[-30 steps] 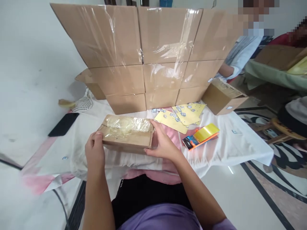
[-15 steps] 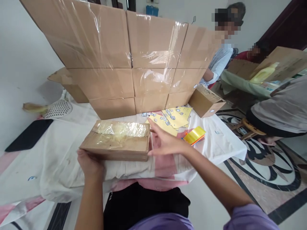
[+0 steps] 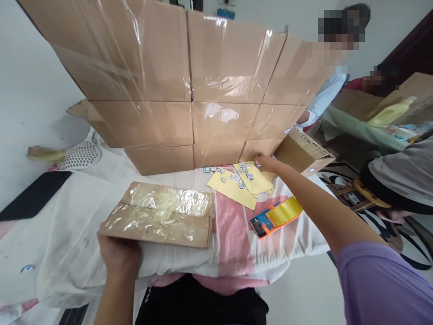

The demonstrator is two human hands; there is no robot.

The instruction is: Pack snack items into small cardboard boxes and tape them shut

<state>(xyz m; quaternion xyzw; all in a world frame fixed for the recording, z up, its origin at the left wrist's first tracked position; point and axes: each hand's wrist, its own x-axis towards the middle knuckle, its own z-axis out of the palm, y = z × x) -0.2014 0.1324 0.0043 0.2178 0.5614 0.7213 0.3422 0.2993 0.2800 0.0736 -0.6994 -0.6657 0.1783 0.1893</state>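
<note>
A flat cardboard box (image 3: pixel 158 219), its top covered in clear tape, rests on a white and pink cloth (image 3: pixel 233 234). My left hand (image 3: pixel 118 253) grips the box at its near left corner. My right hand (image 3: pixel 265 162) is stretched out far over yellow sticker sheets (image 3: pixel 241 183) with small blue and white stickers. Its fingers touch the far edge of the top sheet. Whether they pinch a sticker is hidden.
A wall of taped cardboard boxes (image 3: pixel 189 81) stands behind the cloth. A small open box (image 3: pixel 302 153) lies at the right. An orange tape dispenser with yellow tape (image 3: pixel 275 215) lies near the sheets. Other people sit at the right.
My right hand left the box's right end and reached forward to the yellow sticker sheets. My left hand slid to the box's near left corner. The view tilted.
</note>
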